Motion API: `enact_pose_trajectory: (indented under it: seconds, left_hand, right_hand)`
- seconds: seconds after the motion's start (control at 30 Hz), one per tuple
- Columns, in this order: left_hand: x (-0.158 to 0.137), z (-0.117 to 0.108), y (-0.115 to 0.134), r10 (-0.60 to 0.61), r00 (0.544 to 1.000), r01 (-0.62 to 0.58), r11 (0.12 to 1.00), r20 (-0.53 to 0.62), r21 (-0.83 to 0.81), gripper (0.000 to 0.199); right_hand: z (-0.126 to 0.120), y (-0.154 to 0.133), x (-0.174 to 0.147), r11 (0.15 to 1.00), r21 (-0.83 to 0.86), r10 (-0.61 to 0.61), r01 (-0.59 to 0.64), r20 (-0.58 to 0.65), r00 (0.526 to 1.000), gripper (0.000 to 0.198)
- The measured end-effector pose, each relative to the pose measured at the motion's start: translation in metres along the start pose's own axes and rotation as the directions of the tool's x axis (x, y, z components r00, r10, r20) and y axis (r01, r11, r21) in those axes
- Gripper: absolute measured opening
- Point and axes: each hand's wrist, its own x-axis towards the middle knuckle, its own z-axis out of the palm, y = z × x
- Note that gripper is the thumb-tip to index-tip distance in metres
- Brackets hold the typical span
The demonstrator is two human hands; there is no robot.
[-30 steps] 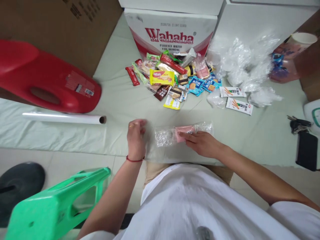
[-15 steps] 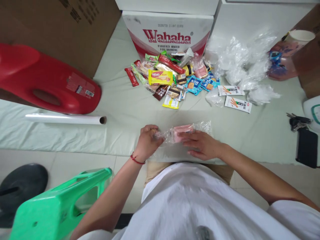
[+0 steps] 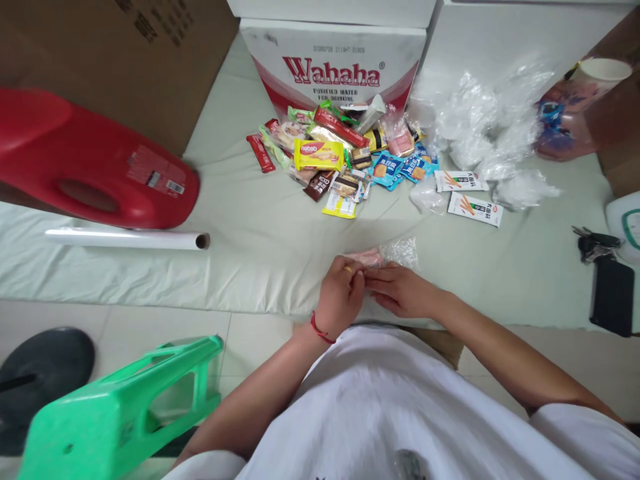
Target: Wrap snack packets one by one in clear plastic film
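Observation:
A small pink snack packet (image 3: pixel 367 257) lies in a clear plastic bag (image 3: pixel 401 252) at the front of the table, the bag's loose end reaching out to the right. Over the packet's near left edge my left hand (image 3: pixel 343 297) is closed, fingers bent down onto the bag. My right hand (image 3: pixel 407 290) comes in from the other side, its fingers together and pressed on the near edge of the same packet. The fingertips of both hands meet there and partly hide the packet.
Behind lies a heap of wrapped snacks (image 3: pixel 325 157) against a Wahaha carton (image 3: pixel 333 73). Crumpled clear bags (image 3: pixel 473 127) and two white snack sachets (image 3: pixel 475 209) are to its right. A red jug (image 3: pixel 165 193) and white roll (image 3: pixel 125 239) lie left; keys and a black case (image 3: pixel 613 297) right.
My left hand has moved right from the bag's left end to the packet, drawing that end in. My right hand has stayed at the packet, its fingertips now touching the left ones.

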Motion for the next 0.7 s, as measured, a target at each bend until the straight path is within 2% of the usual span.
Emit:
enact_pose_trajectory:
  seconds: [0.03, 0.1, 0.13, 0.17, 0.2, 0.23, 0.27, 0.33, 0.37, 0.47, 0.53, 0.6, 0.7]
  left_hand:
    - [-0.003, 0.004, -0.003, 0.056, 0.998, -0.057, 0.997, 0.006, 0.052, 0.029]
    - [-0.009, 0.01, -0.009, 0.139, 0.99, -0.142, 0.981, 0.034, 0.13, 0.035]
    - [-0.012, 0.012, -0.012, 0.16, 0.986, -0.165, 0.973, 0.042, 0.158, 0.038]
    - [-0.015, 0.015, -0.015, 0.174, 0.984, -0.18, 0.966, 0.05, 0.185, 0.041]
    - [-0.018, 0.016, -0.017, 0.183, 0.982, -0.19, 0.958, 0.056, 0.215, 0.043]
    - [-0.02, 0.018, -0.019, 0.193, 0.979, -0.202, 0.947, 0.059, 0.25, 0.045]
    - [-0.022, 0.02, -0.02, 0.211, 0.975, -0.221, 0.932, 0.065, 0.288, 0.048]
    - [-0.024, 0.022, -0.022, 0.265, 0.96, -0.28, 0.885, 0.091, 0.371, 0.054]
    - [-0.024, 0.023, -0.022, 0.292, 0.95, -0.31, 0.86, 0.108, 0.406, 0.057]
    - [-0.025, 0.024, -0.024, 0.34, 0.931, -0.361, 0.801, 0.135, 0.478, 0.065]
    - [-0.026, 0.026, -0.026, 0.358, 0.924, -0.371, 0.768, 0.131, 0.522, 0.067]
    - [-0.028, 0.027, -0.027, 0.37, 0.921, -0.369, 0.738, 0.118, 0.565, 0.065]
    - [-0.029, 0.028, -0.028, 0.358, 0.926, -0.356, 0.719, 0.121, 0.597, 0.061]
  right_hand:
    - [-0.005, 0.0, -0.005, 0.997, 0.078, 0.02, -0.016, -0.041, 0.999, 0.032]
    - [-0.016, 0.003, -0.016, 0.972, 0.186, 0.178, -0.143, -0.188, 0.966, 0.028]
    - [-0.021, 0.007, -0.02, 0.949, 0.196, 0.295, -0.246, -0.285, 0.912, 0.028]
    - [-0.025, 0.012, -0.023, 0.917, 0.179, 0.399, -0.357, -0.383, 0.833, 0.029]
    - [-0.028, 0.018, -0.025, 0.875, 0.143, 0.471, -0.462, -0.465, 0.749, 0.032]
    - [-0.029, 0.024, -0.025, 0.832, 0.106, 0.513, -0.544, -0.517, 0.685, 0.039]
    - [-0.029, 0.031, -0.024, 0.793, 0.077, 0.546, -0.604, -0.529, 0.65, 0.049]
    - [-0.027, 0.041, -0.021, 0.737, 0.06, 0.621, -0.674, -0.453, 0.639, 0.065]
    - [-0.027, 0.043, -0.02, 0.718, 0.062, 0.657, -0.693, -0.389, 0.646, 0.062]
    - [-0.027, 0.042, -0.021, 0.718, 0.056, 0.685, -0.693, -0.233, 0.691, 0.027]
    - [-0.028, 0.036, -0.026, 0.733, 0.099, 0.673, -0.673, -0.248, 0.697, 0.019]
    - [-0.029, 0.028, -0.03, 0.716, 0.207, 0.694, -0.667, -0.315, 0.648, 0.021]
    - [-0.026, 0.015, -0.03, 0.606, 0.432, 0.793, -0.668, -0.271, 0.545, 0.027]
